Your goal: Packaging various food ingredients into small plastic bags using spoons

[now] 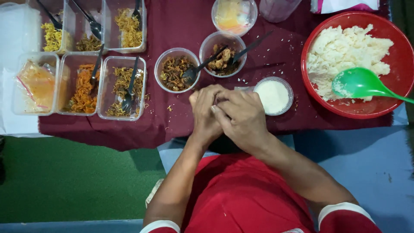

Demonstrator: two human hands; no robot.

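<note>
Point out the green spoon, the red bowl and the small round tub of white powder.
green spoon (360, 83), head view, on its scoop.
red bowl (390, 28), head view, on its rim.
white powder tub (273, 96), head view, on the powder.

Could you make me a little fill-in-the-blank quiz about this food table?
1. The rice sits in a big ___ bowl.
2. The spoon lying in the rice is ___.
3. The left hand and right hand are pressed ___ over the cloth.
4. The small cup beside the right hand holds something ___ in colour.

Missing words: red; green; together; white
</note>
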